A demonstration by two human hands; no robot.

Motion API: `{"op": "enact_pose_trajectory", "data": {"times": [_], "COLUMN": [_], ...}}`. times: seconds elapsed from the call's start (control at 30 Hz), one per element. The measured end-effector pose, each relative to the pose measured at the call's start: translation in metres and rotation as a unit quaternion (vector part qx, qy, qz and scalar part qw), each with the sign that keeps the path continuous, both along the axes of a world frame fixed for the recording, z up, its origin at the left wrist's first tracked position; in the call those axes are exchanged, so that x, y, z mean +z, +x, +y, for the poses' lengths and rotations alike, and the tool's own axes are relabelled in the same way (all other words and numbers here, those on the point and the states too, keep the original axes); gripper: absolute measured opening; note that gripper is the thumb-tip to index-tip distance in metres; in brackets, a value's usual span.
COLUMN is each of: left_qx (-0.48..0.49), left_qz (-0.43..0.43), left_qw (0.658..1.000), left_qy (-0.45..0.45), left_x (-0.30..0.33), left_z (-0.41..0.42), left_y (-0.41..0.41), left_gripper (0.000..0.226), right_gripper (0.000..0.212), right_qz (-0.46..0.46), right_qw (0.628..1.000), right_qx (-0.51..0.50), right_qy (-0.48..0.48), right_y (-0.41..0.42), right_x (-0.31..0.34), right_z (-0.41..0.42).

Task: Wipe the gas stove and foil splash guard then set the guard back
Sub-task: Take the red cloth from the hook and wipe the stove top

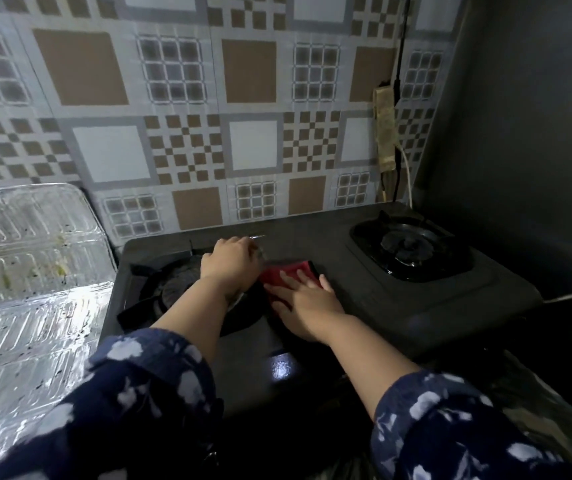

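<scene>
Foil splash guard [31, 271], thin, light, easily creased, best gripped by a side edge; right hand [303, 299] flat on red sponge [289, 271], left hand [230, 263] closed on something unclear.

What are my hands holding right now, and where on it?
The right hand presses flat on the red sponge, covering its near end. The left hand grips something over the left burner; unclear what.

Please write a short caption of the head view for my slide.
Right hand presses a red sponge on the gas stove; left hand over the left burner.
</scene>
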State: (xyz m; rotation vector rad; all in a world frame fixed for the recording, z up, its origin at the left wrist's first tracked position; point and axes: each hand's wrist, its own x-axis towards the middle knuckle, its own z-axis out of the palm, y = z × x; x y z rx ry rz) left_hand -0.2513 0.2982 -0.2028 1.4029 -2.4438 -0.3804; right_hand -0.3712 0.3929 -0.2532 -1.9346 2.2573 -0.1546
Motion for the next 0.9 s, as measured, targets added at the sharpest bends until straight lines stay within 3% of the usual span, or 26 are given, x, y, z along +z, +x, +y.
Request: {"op": "enact_pose_trajectory", "data": {"times": [0.1, 0.3, 0.73, 0.9], "left_qx": [0.001, 0.009, 0.061, 0.08], "left_qz": [0.002, -0.02, -0.026, -0.038], "left_qw": [1.0, 1.0, 0.996, 0.995], "left_qy": [0.001, -0.017, -0.051, -0.052], "left_x": [-0.003, -0.007, -0.005, -0.005], "left_z": [-0.001, -0.017, -0.088, -0.118], "left_y": [0.007, 0.022, 0.028, 0.031], "left_gripper": [0.036, 0.037, 0.033, 0.034], "right_gripper": [0.052, 0.049, 0.047, 0.063], "right_qz": [-0.003, 0.058, 0.03, 0.027], "right_qw": [0.998, 0.998, 0.999, 0.999], "right_qx": [0.004, -0.002, 0.037, 0.026], "right_qy": [-0.062, 0.02, 0.023, 0.029], "right_y": [0.0, 0.006, -0.05, -0.073], "right_x": [0.006, -0.008, 0.001, 0.002], "right_z": [0.006, -0.016, -0.13, -0.178]}}
